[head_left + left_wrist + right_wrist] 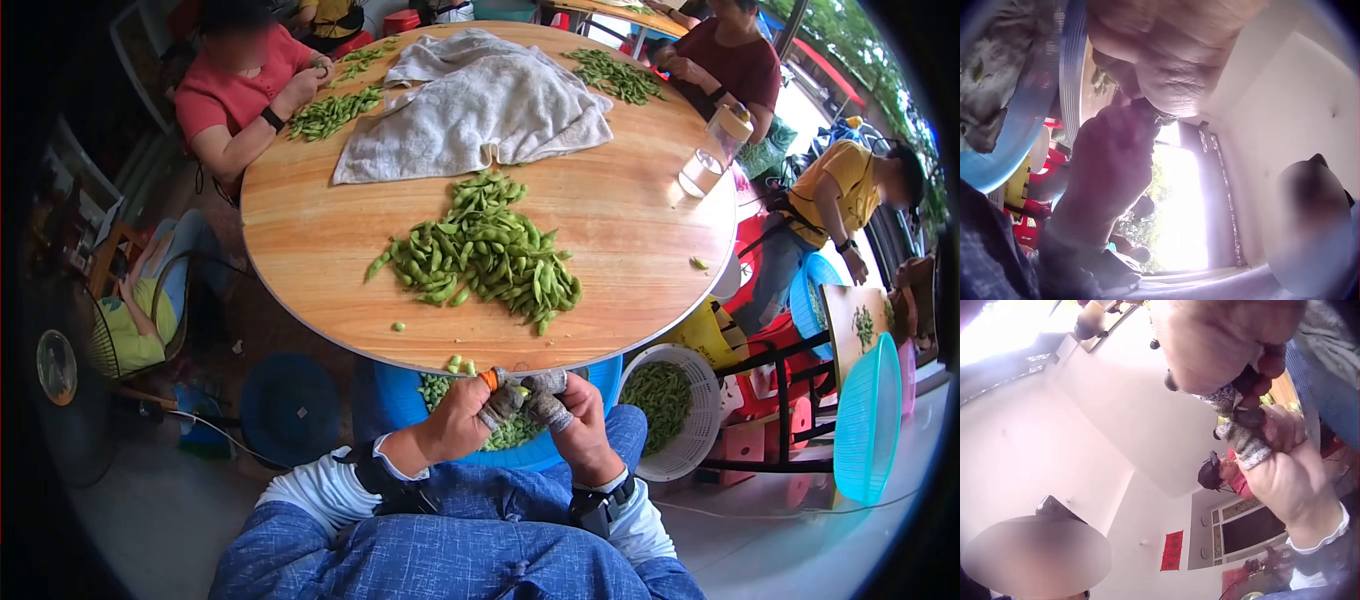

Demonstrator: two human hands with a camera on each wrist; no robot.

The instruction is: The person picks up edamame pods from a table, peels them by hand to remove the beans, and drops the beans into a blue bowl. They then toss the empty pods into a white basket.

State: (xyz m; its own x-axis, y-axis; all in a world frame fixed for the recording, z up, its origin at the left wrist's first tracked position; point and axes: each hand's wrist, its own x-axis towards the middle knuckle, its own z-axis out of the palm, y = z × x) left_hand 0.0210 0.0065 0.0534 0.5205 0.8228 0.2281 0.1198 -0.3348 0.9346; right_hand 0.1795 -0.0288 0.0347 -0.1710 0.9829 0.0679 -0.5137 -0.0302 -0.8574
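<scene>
Over a blue basin (578,446) at the table's near edge, my two hands meet, thumbs and fingers in grey cloth finger covers. A green soybean pod (522,388) lies between the fingertips, mostly hidden by them. My left hand (450,425) pinches it from one side, with an orange band on one finger. From the other side my right hand (588,432) pinches it too. The right wrist view shows the left thumb's grey cover (1249,445) close against the right fingers. Shelled green beans (513,432) lie in the basin beneath. Ahead, a heap of pods (480,250) spreads on the wooden table (310,270).
A white towel (480,100) covers the table's middle, with a clear jar (708,165) to its right. A white basket (705,420) of pods stands right of my knees. A turquoise basket (868,425) leans farther right. Other people sit around the table by smaller pod heaps.
</scene>
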